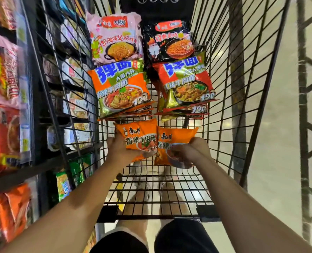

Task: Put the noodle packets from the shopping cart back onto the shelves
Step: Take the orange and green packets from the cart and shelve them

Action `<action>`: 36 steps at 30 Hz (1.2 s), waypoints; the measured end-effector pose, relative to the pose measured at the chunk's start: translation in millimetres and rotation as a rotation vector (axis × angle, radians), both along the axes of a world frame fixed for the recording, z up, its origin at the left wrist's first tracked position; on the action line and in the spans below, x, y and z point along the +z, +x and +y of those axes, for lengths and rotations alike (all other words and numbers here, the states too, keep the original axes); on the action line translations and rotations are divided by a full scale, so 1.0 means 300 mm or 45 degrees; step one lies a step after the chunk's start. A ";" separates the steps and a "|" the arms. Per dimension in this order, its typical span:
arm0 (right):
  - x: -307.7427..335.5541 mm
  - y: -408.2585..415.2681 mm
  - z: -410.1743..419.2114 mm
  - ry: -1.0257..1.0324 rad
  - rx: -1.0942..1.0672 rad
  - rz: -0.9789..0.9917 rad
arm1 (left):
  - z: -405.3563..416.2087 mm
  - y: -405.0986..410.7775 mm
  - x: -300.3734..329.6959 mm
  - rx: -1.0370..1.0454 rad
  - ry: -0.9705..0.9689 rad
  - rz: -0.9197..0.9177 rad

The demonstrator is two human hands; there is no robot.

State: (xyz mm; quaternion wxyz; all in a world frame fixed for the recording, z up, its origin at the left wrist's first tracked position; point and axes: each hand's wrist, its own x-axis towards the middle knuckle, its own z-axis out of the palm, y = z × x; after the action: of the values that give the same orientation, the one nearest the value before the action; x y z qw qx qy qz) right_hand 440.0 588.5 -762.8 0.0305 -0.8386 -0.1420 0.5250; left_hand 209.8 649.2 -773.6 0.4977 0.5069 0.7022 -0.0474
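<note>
Inside the black wire shopping cart point(230, 99) my left hand point(117, 148) grips one orange noodle packet point(138, 137) by its left side. My right hand point(191, 149) grips a second orange noodle packet point(173, 141) beside it. Further in lie two stacks of larger packets: an orange and green stack point(121, 90) on the left, a red and green stack point(186, 86) on the right. Behind them a pink packet point(115, 37) and a black packet point(169, 41) lean at the cart's far end.
Shelves point(11, 172) full of noodle packets run along the left, close against the cart's side. Pale floor point(279, 125) lies to the right, with a dark metal frame point(308, 99) at the far right edge. My legs and shoes show beneath the cart.
</note>
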 end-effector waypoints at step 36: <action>1.277 0.094 0.196 1.134 0.218 -0.094 | 0.293 -0.019 1.179 0.005 0.476 -0.755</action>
State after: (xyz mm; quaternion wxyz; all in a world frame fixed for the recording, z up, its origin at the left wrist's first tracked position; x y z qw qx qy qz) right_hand 468.2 647.4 -379.8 0.3397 -0.7472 -0.4236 0.3831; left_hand 204.0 737.1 -420.0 0.5786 0.5797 0.5246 0.2324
